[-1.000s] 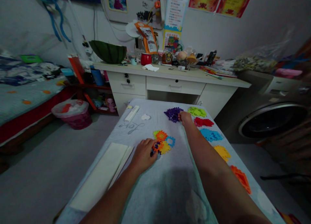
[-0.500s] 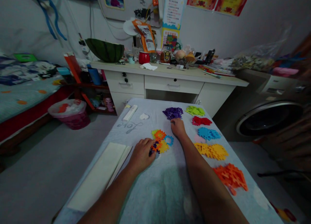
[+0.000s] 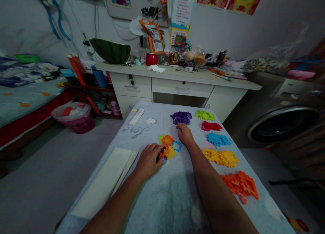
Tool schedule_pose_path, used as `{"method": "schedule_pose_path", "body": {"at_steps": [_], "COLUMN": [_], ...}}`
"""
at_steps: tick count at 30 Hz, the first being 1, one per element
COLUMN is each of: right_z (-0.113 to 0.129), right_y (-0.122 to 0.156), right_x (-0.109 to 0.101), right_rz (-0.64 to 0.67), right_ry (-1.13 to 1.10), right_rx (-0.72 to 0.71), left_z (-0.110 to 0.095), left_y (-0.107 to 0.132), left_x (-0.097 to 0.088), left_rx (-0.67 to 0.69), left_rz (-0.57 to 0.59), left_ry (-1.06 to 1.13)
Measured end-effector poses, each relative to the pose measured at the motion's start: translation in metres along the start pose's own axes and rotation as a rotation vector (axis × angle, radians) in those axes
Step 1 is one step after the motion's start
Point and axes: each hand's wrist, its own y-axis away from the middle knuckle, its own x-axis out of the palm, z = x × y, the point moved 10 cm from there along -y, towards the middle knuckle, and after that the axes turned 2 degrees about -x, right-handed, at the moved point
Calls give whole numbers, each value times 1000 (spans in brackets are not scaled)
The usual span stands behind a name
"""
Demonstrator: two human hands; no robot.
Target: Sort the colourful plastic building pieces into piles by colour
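Note:
My left hand (image 3: 148,160) rests on the cloth-covered table (image 3: 165,200), its fingers curled onto the near edge of a small joined cluster of orange, yellow, blue and green puzzle pieces (image 3: 169,146). Just right of that cluster lies my right hand (image 3: 185,134), knuckles up and fingers curled; what they hold is hidden. It sits right below the purple pile (image 3: 181,117). Along the table's right side lie separate piles: green (image 3: 204,115), red (image 3: 211,126), blue (image 3: 218,139), yellow (image 3: 223,157) and orange (image 3: 240,185).
A folded white sheet (image 3: 106,183) lies at the table's left edge, with a white stick (image 3: 136,117) and a small white scrap (image 3: 151,120) further back. Beyond stand a cluttered desk (image 3: 177,79) with a watermelon half (image 3: 110,51), a washing machine (image 3: 281,125), a pink bin (image 3: 73,117) and a bed (image 3: 22,98).
My right hand has drawn back from the purple pile toward the joined cluster, uncovering the piles on the right. The left hand has stayed on the cluster.

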Motion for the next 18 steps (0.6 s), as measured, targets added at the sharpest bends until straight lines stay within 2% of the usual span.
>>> {"method": "schedule_pose_path", "body": {"at_steps": [8, 14, 18], "right_z": [18, 49, 62], "right_y": [-3, 3, 8], "right_x": [-2, 21, 28], "right_rz": [67, 379, 486], "right_ry": [40, -84, -86], "right_rx": [-29, -120, -147], "left_z": [1, 7, 10], "left_y": [-1, -2, -2], "left_x": [-4, -7, -10], "left_rx": [-24, -56, -82], "left_rz": [-18, -44, -69], "left_ry": [54, 92, 102]}}
